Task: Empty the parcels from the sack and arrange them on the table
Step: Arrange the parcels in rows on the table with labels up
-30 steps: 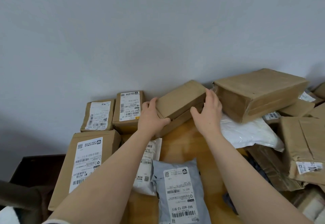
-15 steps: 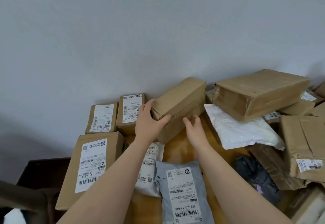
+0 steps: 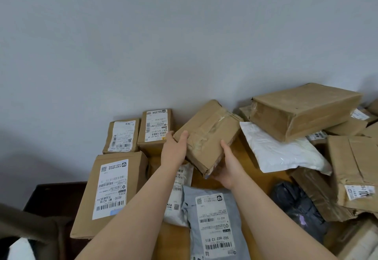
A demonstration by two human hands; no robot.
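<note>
Both hands hold one parcel, a taped cardboard box (image 3: 206, 135), clear of the wooden worktop (image 3: 242, 158) and tilted, its far end higher and close to the grey wall (image 3: 184, 35). Clear tape runs across its creased top face.

The left hand (image 3: 174, 149) grips the box's left edge, with the thumb laid over the top face and the fingers round the far side. The right hand (image 3: 227, 167) grips the near right corner from below; the thumb lies up the side face and the fingers are hidden beneath the box.

To the left, two small labelled boxes stand side by side against the wall, the left one (image 3: 122, 135) just beside the right one (image 3: 155, 129). A large labelled box (image 3: 110, 194) lies flat in front of them at the worktop's left edge. A white labelled mailer (image 3: 180, 194) lies partly under the left forearm, and a grey labelled mailer (image 3: 214, 223) overlaps its near edge.

To the right, a large brown box (image 3: 302, 108) rests on a white plastic mailer (image 3: 280, 151). Further right lie a brown paper parcel (image 3: 356, 169) with a torn label and, nearer the camera, a black bag (image 3: 294, 204). More brown parcels are piled behind; their number cannot be told.

A dark piece of furniture (image 3: 51, 198) stands beyond the worktop's left edge.
</note>
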